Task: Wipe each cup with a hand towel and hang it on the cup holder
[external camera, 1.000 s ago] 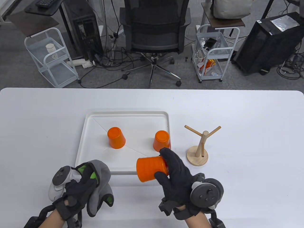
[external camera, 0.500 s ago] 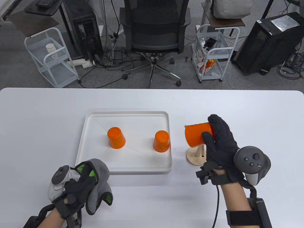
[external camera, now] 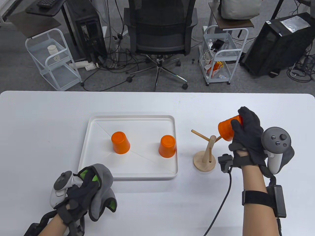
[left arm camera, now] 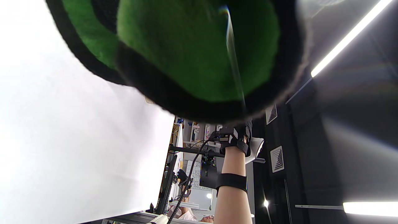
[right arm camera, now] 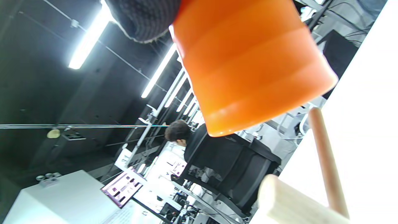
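- We judge the task barely begun: no cup hangs on the wooden cup holder (external camera: 206, 153) yet, and two orange cups (external camera: 120, 142) stand upside down in the white tray (external camera: 128, 175) on the tabletop.
- Our right hand (external camera: 247, 136), fingers curled round a third cup (external camera: 225, 130), holds it tilted, mouth over the holder's right peg.
- Our left hand (external camera: 77, 194) grips the bunched grey-green hand towel (external camera: 102, 189).
- The held cup is glossy, ridged orange plastic.

No readable text, label, brand or number in any view. Laptop screen (right arm camera: 122, 187) in right wrist view shows coloured content, too small and blurred to read.
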